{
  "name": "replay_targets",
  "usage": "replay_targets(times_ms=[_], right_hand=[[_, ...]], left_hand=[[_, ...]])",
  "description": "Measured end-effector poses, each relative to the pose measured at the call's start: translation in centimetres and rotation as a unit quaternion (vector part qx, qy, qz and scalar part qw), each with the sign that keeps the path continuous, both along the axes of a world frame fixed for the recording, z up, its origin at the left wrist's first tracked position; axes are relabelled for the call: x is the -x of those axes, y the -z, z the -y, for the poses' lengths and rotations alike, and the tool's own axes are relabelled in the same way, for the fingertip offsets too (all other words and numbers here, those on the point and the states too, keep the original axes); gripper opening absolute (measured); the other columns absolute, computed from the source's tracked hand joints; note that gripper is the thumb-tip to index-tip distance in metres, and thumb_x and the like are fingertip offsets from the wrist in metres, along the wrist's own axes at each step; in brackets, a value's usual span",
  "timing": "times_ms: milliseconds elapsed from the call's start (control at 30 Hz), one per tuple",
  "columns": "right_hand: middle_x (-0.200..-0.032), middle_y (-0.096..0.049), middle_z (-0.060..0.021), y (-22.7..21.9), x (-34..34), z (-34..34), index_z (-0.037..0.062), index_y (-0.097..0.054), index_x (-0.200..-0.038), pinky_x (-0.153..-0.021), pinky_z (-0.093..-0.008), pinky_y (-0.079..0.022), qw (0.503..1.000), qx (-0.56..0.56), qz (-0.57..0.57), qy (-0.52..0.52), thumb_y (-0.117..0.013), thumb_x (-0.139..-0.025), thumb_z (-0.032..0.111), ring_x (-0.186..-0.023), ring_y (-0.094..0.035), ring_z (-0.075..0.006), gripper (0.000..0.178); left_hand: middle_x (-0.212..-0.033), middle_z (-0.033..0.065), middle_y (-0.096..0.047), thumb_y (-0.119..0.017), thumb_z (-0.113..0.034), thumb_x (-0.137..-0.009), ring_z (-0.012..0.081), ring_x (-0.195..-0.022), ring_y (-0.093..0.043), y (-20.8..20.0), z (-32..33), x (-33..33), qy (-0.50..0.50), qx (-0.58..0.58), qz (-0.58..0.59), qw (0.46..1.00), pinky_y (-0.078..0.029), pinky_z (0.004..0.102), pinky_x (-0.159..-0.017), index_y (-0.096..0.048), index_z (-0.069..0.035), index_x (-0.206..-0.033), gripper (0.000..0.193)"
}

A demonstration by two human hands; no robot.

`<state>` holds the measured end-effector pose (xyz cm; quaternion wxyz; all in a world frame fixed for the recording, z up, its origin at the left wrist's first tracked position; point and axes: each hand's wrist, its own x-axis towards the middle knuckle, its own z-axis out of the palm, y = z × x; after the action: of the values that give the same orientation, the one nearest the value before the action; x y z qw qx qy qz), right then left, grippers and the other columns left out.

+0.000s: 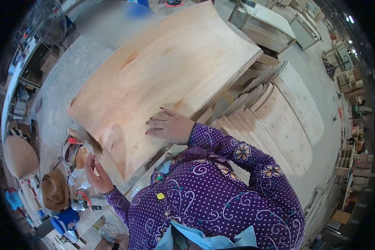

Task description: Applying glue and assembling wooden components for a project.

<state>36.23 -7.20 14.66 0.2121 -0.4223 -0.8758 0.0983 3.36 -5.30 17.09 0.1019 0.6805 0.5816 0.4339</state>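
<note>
My right hand lies flat, fingers spread, on a large pale wooden panel with a curved edge. To its left, my left hand is raised beyond the panel's near-left corner, its thumb apart from the fingers. Those fingers are close to a round orange-brown piece on a cluttered side surface; whether they touch it I cannot tell. Behind that piece is a dark curved item with a red part. Nothing is visibly gripped in either hand.
Left of me are a brown hat, a red-and-grey power tool, a blue object and an oval wooden piece. Stacked curved wooden panels stand at right. A glass-topped frame is far right; a fan far left.
</note>
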Motion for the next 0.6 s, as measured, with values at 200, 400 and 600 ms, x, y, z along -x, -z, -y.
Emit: replay_targets(times_ms=[200, 400, 600], right_hand=[[-0.124, -0.053, -0.0029, 0.1, 0.5, -0.4, 0.0251, -0.059, -0.116, -0.111, -0.0617, -0.016, 0.992, -0.109, 0.021, 0.055, -0.049, -0.085, 0.021, -0.122, -0.046, -0.0181, 0.033], [-0.134, -0.045, -0.0064, -3.7, -4.8, -1.5, 0.0209, -0.053, -0.126, -0.111, -0.0585, -0.017, 0.996, -0.013, 0.042, 0.074, -0.048, -0.085, 0.018, -0.129, -0.042, -0.0222, 0.042], [-0.131, -0.048, -0.0075, -4.3, -3.6, -2.3, 0.0195, -0.054, -0.125, -0.11, -0.0536, -0.024, 0.999, -0.006, 0.012, 0.032, -0.049, -0.083, 0.021, -0.13, -0.04, -0.0235, 0.042]], left_hand=[[-0.099, 0.0125, -0.067, -0.056, -0.006, -0.092, 0.0186, -0.09, -0.063, -2.0, 0.5, 1.8, -0.008, 0.03, -0.018, 0.999, -0.051, 0.0301, -0.081, -0.063, 0.005, -0.107, 0.02], [-0.098, 0.012, -0.067, -0.056, -0.006, -0.092, 0.0171, -0.086, -0.064, -5.7, -0.3, -1.4, -0.048, 0.056, -0.04, 0.996, -0.052, 0.0283, -0.075, -0.063, 0.005, -0.107, 0.02], [-0.096, 0.0129, -0.068, -0.058, -0.01, -0.092, 0.0177, -0.086, -0.064, -7.2, 0.9, 1.9, -0.101, 0.018, -0.113, 0.988, -0.052, 0.0282, -0.073, -0.065, 0.002, -0.106, 0.02]])
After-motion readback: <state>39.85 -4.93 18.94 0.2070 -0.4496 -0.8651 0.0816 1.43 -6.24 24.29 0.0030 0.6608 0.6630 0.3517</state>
